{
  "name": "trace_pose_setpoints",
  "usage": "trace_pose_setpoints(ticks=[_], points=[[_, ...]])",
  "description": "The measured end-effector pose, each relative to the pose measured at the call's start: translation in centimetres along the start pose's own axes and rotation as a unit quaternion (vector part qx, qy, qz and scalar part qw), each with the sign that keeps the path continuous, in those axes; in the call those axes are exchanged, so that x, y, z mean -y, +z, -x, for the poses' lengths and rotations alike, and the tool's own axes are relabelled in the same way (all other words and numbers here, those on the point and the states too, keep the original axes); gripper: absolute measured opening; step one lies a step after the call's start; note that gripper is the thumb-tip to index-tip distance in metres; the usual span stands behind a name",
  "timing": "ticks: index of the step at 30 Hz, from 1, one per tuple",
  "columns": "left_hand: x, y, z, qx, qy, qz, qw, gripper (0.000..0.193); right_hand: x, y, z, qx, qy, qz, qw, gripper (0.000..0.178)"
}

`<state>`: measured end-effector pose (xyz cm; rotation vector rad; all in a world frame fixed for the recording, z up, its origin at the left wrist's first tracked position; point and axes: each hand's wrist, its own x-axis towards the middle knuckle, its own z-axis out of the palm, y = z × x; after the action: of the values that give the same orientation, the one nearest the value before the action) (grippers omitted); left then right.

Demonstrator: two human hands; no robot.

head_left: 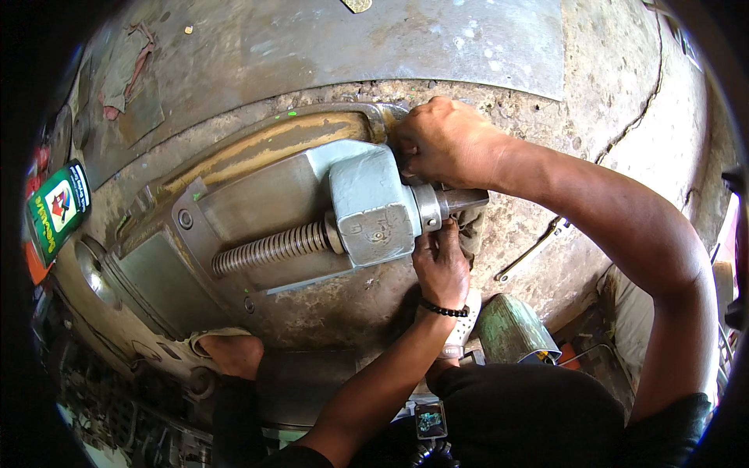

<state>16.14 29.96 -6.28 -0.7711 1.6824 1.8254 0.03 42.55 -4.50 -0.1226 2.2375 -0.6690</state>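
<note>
A large machine vise (257,187) lies slanted on the ground, with a grey-green end block (373,204) and a thick threaded screw (273,248). The screw's shaft comes out of the block's right side through a steel collar (427,209) and ends in a squared tip (466,200). My left hand (441,269), with a dark bead bracelet at the wrist, is closed against the underside of the shaft beside the collar; its fingertips are partly hidden. Beyond the block, my right hand (445,144) is curled tight at the vise's far corner. What its fingers hold is hidden.
A wrench (530,251) lies on the concrete to the right. Nearer stands a worn green container (515,331). A metal sheet (406,43) covers the far ground, and a green packet (58,210) is at left. My bare foot (230,352) rests by the vise's near side.
</note>
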Motion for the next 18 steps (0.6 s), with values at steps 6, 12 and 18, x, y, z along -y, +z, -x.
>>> trace_pose_setpoints(ticks=[6, 12, 18], points=[[-0.3, -0.2, -0.3, -0.002, -0.010, -0.029, 1.000, 0.036, 0.3, 0.3, -0.3, -0.021, 0.000, 0.026, 0.999, 0.026], [-0.9, 0.2, -0.3, -0.030, -0.020, 0.014, 0.999, 0.025, -0.4, 1.0, -0.5, -0.027, 0.018, 0.029, 0.999, 0.023], [-1.5, 0.2, -0.3, 0.022, -0.013, -0.068, 0.997, 0.028, -2.4, 0.3, 1.7, -0.057, 0.076, -0.011, 0.995, 0.018]])
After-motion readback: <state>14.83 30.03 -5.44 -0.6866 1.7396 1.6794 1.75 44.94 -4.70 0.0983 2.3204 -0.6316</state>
